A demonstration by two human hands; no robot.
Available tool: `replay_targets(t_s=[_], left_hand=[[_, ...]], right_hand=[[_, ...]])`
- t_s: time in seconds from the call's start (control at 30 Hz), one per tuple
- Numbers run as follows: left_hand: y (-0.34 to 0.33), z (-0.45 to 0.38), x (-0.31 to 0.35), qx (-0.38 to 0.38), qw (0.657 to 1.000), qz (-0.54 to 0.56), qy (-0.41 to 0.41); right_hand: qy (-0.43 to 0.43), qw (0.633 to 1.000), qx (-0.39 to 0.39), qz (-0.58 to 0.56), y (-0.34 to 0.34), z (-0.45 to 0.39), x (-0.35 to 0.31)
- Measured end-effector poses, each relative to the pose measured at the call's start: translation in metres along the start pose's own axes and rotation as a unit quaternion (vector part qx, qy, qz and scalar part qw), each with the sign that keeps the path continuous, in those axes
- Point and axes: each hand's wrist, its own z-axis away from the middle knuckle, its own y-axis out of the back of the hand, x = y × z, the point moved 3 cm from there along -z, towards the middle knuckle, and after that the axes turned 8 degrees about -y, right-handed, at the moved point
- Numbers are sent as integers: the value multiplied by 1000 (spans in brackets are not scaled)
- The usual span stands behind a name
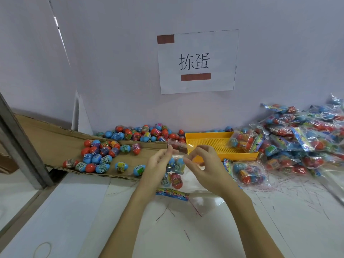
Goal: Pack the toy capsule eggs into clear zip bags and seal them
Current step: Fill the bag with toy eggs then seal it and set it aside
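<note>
As the limp, slippery zip bag (176,170) sags beside the yellow tray (219,146), I observe left hand (160,162) and right hand (202,164) pinching its mouth, the proper hold.

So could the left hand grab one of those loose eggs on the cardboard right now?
Probably not yet: the left hand pinches the bag. The eggs lie close, nothing between.

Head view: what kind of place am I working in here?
Probably a hand-packing bench in a small toy or packaging workshop. Loose eggs lie on cardboard, filled bags are heaped to the right beside a yellow tray, and a printed sign hangs on the partition.
</note>
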Motion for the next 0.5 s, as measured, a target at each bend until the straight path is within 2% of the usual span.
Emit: replay_targets(t_s=[0.1, 0.2, 0.27, 0.37, 0.43, 0.5], left_hand=[[-2, -1, -2, -16, 999, 45, 11], [-4, -1, -2, 18, 997, 77, -9], [-3, -1, -1, 76, 989, 125, -2], [7, -3, -2, 171, 964, 198, 42], [13, -6, -5, 199, 961, 186, 49], [15, -7, -6, 207, 963, 168, 41]], right_hand=[[18, 999, 32, -36, 6, 0, -2], [65, 986, 96, -118, 6, 2, -12], [50, 977, 83, -188, 3, 2, -12], [-12, 993, 38, -109, -3, -1, -4], [-42, 994, 18, -104, -6, -4, 3], [-76, 982, 8, -173, -9, -5, 6]])
